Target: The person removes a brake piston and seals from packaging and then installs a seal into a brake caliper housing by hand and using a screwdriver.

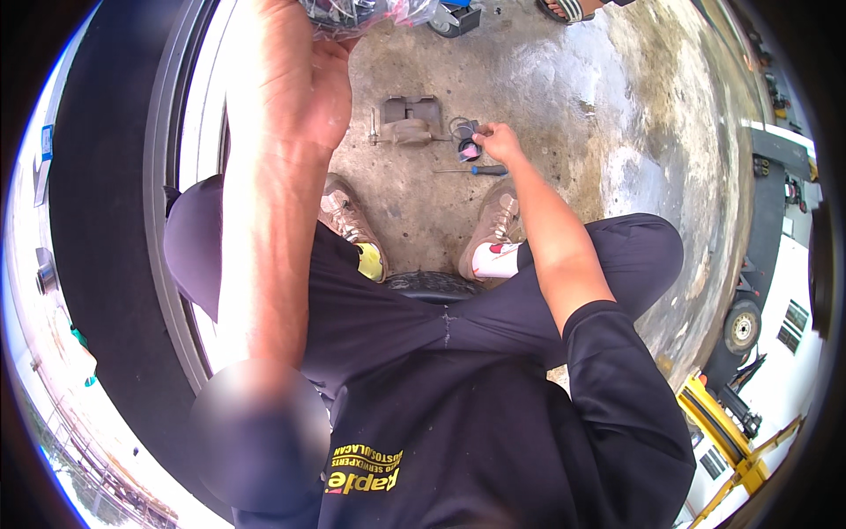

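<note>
My left hand [324,93] is raised close to the camera at the upper left, palm showing, its fingers partly hidden at a clear plastic bag [374,12] with dark contents. The bag is cut off by the top edge. Low over the concrete, my right hand [499,143] pinches the edge of a small round black part [469,152] with pink inside it. Thin dark rings [460,129] lie beside those fingertips. To their left rests a greyish-brown brake caliper [411,121], with a slim metal pin [373,126] standing out at its left. A blue-handled screwdriver [487,170] lies just nearer than my right hand.
My two shoes [352,214] are planted on the stained concrete floor [414,198], with a black round seat [432,284] between my legs. Another person's sandalled foot [568,9] and a wheeled blue-black item [454,19] are at the far edge. A dark vehicle panel [106,220] runs along the left.
</note>
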Demonstrator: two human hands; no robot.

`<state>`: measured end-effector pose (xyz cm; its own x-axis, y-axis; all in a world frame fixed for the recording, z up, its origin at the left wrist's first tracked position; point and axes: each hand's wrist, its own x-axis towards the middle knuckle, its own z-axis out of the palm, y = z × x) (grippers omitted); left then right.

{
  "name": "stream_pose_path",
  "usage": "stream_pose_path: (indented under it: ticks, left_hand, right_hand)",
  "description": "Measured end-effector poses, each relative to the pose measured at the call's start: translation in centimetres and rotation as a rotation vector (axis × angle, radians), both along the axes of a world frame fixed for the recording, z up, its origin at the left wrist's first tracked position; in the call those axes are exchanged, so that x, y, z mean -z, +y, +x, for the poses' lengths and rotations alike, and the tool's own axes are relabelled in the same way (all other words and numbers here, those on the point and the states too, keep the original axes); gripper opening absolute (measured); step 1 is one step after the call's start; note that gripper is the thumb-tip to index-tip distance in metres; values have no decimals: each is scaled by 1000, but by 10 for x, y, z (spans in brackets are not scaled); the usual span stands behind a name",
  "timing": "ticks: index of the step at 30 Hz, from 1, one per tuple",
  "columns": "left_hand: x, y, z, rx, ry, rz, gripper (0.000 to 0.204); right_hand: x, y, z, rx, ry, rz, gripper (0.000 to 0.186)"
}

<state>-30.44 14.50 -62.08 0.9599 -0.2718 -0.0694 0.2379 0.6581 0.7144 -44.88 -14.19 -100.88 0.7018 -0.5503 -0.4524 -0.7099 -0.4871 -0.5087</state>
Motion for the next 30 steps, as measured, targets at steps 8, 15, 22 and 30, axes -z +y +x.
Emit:
stream_pose_path:
  ticks: [8,15,22,30]
  left_hand:
    - [27,23,26,163,3,-18,24]
    - [-8,-3,2,211,57,22,31]
    - [13,13,-2,296,-199,332,43]
    - [-1,6,0,394,-28,207,42]
  right_hand:
    - [-194,32,124,352,-988,361,22]
    - [-361,91,108,-445,-891,773,28]
    - [-381,87,95,-279,-972,371,22]
    - [-404,108,93,-151,-964,409,20]
